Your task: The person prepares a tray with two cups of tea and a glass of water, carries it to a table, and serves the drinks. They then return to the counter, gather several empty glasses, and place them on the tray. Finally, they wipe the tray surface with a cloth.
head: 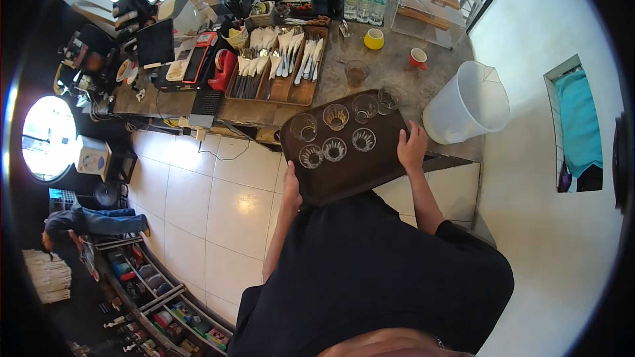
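Note:
A dark brown serving tray (pixel 357 173) is held between my two hands, its far side over the counter and its near side close to my body. My left hand (pixel 292 186) grips the left short side; my right hand (pixel 412 148) grips the right one. Several clear glasses stand on it, among them a ribbed glass (pixel 364 139) and a taller tumbler (pixel 304 127). Another glass (pixel 389 100) is at the far right corner; I cannot tell whether it rests fully on the tray. Beyond the tray, a glass tumbler (pixel 356 73) stands on the counter.
The counter (pixel 397 67) also bears a large translucent plastic pitcher (pixel 446 109), a red cup (pixel 418 58), a yellow cup (pixel 374 38), a wooden cutlery tray (pixel 297 94) and several water bottles (pixel 364 0). A person (pixel 94 220) bends over at far left. A white wall (pixel 531 168) rises at right.

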A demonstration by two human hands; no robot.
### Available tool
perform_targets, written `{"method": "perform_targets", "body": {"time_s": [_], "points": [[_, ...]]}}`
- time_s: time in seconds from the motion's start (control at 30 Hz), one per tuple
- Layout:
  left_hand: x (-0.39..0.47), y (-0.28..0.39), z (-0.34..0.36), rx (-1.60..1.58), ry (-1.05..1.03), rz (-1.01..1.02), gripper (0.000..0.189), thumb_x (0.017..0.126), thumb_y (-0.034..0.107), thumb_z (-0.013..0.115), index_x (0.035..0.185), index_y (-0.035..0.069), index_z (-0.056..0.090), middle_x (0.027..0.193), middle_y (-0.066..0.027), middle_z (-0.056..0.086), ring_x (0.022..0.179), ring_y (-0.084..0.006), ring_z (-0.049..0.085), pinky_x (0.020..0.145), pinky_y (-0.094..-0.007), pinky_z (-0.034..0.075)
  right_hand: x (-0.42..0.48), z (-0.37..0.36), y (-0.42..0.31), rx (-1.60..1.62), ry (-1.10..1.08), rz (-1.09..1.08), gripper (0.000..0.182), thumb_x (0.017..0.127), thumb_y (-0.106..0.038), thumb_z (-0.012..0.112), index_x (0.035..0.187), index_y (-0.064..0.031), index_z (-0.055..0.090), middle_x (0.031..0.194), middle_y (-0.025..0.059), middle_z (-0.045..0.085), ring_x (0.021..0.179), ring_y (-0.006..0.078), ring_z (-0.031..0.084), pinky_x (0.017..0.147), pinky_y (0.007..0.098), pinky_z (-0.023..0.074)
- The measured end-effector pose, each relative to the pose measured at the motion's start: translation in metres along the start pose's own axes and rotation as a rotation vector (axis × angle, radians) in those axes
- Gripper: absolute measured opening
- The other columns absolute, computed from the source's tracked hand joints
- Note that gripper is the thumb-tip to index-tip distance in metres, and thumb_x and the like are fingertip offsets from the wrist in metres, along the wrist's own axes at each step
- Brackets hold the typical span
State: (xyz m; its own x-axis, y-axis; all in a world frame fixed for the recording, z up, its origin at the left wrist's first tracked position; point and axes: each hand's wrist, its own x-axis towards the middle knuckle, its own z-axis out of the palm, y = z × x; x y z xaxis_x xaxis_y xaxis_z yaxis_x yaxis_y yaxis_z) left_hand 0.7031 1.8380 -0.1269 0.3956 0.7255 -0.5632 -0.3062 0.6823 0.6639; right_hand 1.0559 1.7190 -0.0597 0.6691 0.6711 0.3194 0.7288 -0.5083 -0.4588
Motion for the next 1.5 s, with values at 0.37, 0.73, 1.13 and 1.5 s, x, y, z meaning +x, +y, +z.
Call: {"method": "perform_targets", "body": {"time_s": [0.37,0.73,1.13,1.5], "points": [[-0.013,-0.002,0.022,0.209,0.317,0.138,0.069,0.107,0.050,0.042,0.144,-0.008,0.046,0.142,-0.0196,0.056,0.127,-0.0276,0.056,0.110,-0.0392,0.042,0.020,0.021,0.020,-0.036,-0.174,0.162,0.034,0.099,-0.030,0.060,0.118,-0.0018,0.065,0.109,0.0197,0.068,0.104,0.0399,0.064,0.087,0.0487,0.0509],[-0.016,-0.018,0.019,0.301,0.436,0.249,0.061,0.107,0.046,0.046,0.126,-0.010,0.062,0.118,-0.0160,0.069,0.110,-0.0211,0.062,0.096,-0.0341,0.047,0.015,0.022,0.025,-0.017,-0.162,0.109,0.027,0.099,-0.025,0.061,0.110,-0.0011,0.064,0.103,0.0171,0.067,0.096,0.0381,0.065,0.080,0.0479,0.0508],[-0.056,0.011,0.008,0.301,0.434,0.263,0.057,0.108,0.041,0.047,0.128,-0.010,0.061,0.120,-0.0155,0.069,0.112,-0.0202,0.062,0.099,-0.0336,0.046,-0.014,0.013,0.006,0.124,-0.101,0.123,0.022,0.097,-0.020,0.064,0.102,0.0018,0.065,0.096,0.0185,0.067,0.089,0.0375,0.066,0.078,0.0455,0.0512],[-0.081,0.044,-0.108,0.263,0.409,0.274,0.060,0.107,0.044,0.049,0.132,-0.010,0.058,0.123,-0.0167,0.067,0.113,-0.0213,0.060,0.100,-0.0346,0.046,-0.068,0.027,-0.092,0.185,-0.097,0.108,0.021,0.095,-0.018,0.066,0.101,0.0024,0.065,0.094,0.0184,0.068,0.088,0.0370,0.067,0.077,0.0455,0.0519]]}}
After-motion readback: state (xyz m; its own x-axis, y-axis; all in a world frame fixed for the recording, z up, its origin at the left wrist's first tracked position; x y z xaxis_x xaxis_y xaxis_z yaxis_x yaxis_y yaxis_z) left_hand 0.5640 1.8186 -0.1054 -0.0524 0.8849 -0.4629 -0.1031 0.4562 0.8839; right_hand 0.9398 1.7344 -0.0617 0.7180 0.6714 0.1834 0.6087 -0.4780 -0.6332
